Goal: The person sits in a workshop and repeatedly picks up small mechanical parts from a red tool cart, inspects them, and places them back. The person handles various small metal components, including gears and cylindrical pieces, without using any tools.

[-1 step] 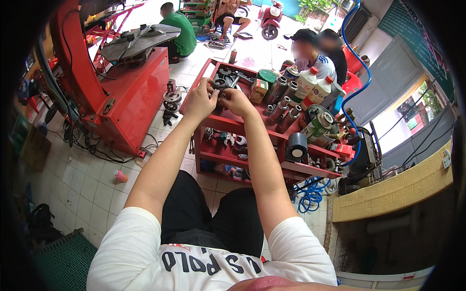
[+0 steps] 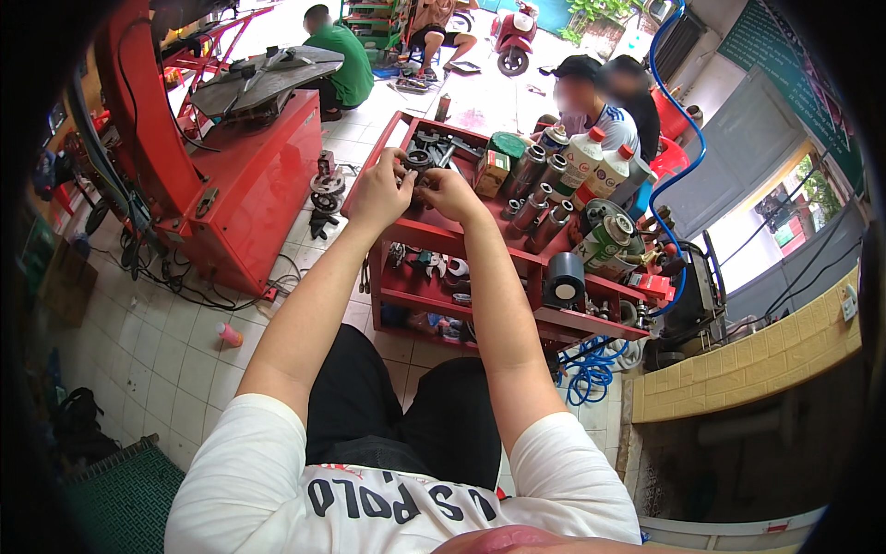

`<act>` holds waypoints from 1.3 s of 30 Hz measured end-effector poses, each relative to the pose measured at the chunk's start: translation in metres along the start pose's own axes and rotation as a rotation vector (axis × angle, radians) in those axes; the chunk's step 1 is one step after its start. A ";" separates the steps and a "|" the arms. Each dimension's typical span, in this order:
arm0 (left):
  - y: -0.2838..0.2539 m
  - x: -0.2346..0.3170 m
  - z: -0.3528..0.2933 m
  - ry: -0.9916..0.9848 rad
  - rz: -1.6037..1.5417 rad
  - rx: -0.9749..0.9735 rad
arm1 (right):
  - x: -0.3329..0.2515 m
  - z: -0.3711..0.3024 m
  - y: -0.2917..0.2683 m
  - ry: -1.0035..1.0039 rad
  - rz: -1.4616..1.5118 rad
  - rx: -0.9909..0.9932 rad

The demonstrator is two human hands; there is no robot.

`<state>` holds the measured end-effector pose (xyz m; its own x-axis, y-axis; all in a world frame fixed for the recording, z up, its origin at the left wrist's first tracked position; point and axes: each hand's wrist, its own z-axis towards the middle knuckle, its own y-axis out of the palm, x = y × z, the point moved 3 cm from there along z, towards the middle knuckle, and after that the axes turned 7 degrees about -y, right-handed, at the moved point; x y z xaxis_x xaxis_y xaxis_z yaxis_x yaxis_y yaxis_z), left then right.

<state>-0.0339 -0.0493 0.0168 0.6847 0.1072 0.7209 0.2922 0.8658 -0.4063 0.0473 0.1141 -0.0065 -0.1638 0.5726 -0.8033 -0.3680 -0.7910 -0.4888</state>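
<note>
The left hand and right hand curl their fingers around a dark ring part; the red cart holds bottles at right.

earlier vs now | visible change: none | shift in position: none discernible

The head view was taken from the left of two fisheye cameras worn on the person's head. It faced downward and forward. Nearest the lens, at the lower edge, lay the white shirt; the forearms ran upward. The left hand and right hand stood farther off, above centre, at the tool cart. The scooter marked the far field. The yellow ledge bent near the dark rim.
</note>
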 end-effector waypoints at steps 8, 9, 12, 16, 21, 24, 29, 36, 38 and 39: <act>-0.001 -0.002 0.002 0.007 -0.057 0.016 | -0.001 0.001 0.002 -0.033 -0.046 0.003; -0.001 -0.002 0.001 0.006 -0.061 0.015 | -0.001 0.001 0.001 -0.035 -0.068 0.000; -0.001 -0.001 0.002 0.005 -0.076 0.004 | 0.003 0.002 0.000 -0.042 -0.131 -0.005; -0.002 -0.001 0.002 -0.028 -0.091 0.003 | 0.005 0.003 -0.001 -0.049 -0.178 -0.008; -0.004 -0.002 0.003 -0.081 -0.110 0.009 | 0.002 0.001 0.000 -0.069 -0.173 -0.001; -0.005 -0.003 0.004 -0.117 -0.099 0.004 | -0.001 0.000 0.000 -0.025 -0.121 -0.016; -0.006 -0.006 0.005 -0.167 -0.109 -0.015 | -0.008 0.000 0.001 -0.035 -0.096 -0.026; -0.006 -0.001 0.006 -0.175 -0.093 -0.050 | 0.009 0.003 -0.001 -0.052 -0.095 -0.040; -0.007 -0.001 0.006 -0.174 -0.088 -0.046 | 0.009 0.002 0.000 -0.044 -0.093 -0.041; -0.007 -0.002 0.006 -0.168 -0.083 -0.041 | 0.008 0.002 0.001 -0.043 -0.090 -0.049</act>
<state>-0.0412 -0.0527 0.0221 0.5366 0.1191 0.8354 0.3723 0.8550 -0.3611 0.0435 0.1185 -0.0126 -0.1713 0.6495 -0.7408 -0.3384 -0.7450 -0.5749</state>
